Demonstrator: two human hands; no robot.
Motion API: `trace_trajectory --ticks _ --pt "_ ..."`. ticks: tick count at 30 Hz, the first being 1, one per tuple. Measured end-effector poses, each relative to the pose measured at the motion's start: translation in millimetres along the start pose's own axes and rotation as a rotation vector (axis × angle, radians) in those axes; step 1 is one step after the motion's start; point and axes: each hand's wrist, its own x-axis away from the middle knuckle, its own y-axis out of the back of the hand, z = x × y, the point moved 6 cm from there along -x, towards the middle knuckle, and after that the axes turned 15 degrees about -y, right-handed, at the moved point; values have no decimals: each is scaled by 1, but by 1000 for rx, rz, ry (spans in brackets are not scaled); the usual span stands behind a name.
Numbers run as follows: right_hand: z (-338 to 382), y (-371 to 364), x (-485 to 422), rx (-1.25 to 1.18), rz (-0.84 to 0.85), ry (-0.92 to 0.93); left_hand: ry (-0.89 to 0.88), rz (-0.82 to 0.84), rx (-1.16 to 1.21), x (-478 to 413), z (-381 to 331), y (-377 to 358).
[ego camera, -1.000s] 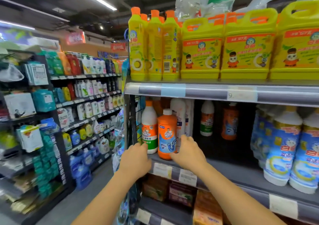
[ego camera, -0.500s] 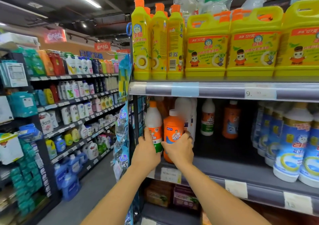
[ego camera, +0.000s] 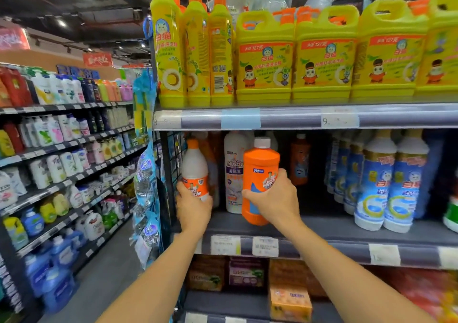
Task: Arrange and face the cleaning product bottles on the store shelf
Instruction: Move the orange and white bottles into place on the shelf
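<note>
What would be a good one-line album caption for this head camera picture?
Left hand grips a white bottle, right hand an orange bottle, at a store shelf.

Orange bottle (ego camera: 260, 174) tilted, white-capped; white bottle (ego camera: 195, 169) upright, orange-capped.

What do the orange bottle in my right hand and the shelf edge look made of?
Orange bottle: likely opaque moulded plastic, smooth with a soft sheen, white screw cap. Shelf edge: seemingly a glossy plastic strip, light streaks along it, paper price tags.
</note>
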Motion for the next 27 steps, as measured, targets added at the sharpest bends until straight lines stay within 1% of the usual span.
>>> trace_trajectory --ticks 4,7,11,14,17,21,24,27 --pt "-20 32 -1 23 -35 -22 -13 -74 133 3 4 0" --pt "-34 49 -7 36 -70 -43 -60 -133 257 16 -1 3" --pt "-46 68 -19 7 -121 -52 -98 -115 370 41 -11 3" --pt "-54 79 -29 -8 -151 -55 -150 -70 423 55 -25 1" --pt "-63 87 -39 4 -173 -73 -223 -10 411 62 -43 -3" --pt "-73 93 -54 22 -202 -105 -329 142 408 63 -73 -22" --pt "-79 95 -68 37 -216 -134 -344 251 408 60 -92 -46" --pt "-84 95 -83 52 -231 -141 -332 281 382 54 -106 -67"
